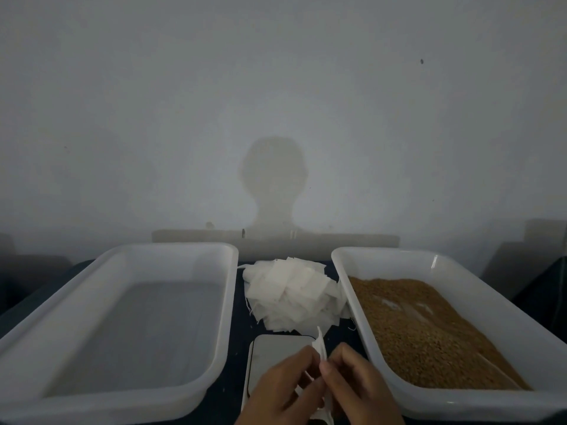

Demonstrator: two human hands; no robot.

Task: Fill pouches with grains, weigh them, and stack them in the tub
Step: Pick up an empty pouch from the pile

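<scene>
At bottom centre, a white pouch (319,348) is held between both hands, standing roughly upright above the scale (276,351). Left hand (282,391) comes in from below, fingers (302,361) curled and pinching the pouch's left side. Right hand (359,384) sits just beside it, fingers (329,368) curled and pinching the pouch's right edge. The two hands nearly touch at the pouch. More white material shows lower down between the hands; can't tell if it is the same pouch.

Scale is a flat pale plate with rounded corners, on the dark surface (233,348), partly hidden by the hands. Can't read any display.

Just behind the scale, a loose pile of empty white pouches (291,292), overlapping at all angles, a few strings trailing off the edges. Pile lies between the two tubs.

Right tub (383,256), white plastic, rectangular, holds brown grains (429,332) spread across most of its floor, with a thin bare patch near the middle. Right hand is near its left wall, not touching.

Left tub (171,250), same type, white, no pouches visible inside, only its grey floor. Its right wall runs beside the scale and the pile.

Behind everything, a plain pale wall (276,87) with a head-and-shoulders shadow (274,185) at centre. Lighting is dim; outer corners are dark and unclear.
</scene>
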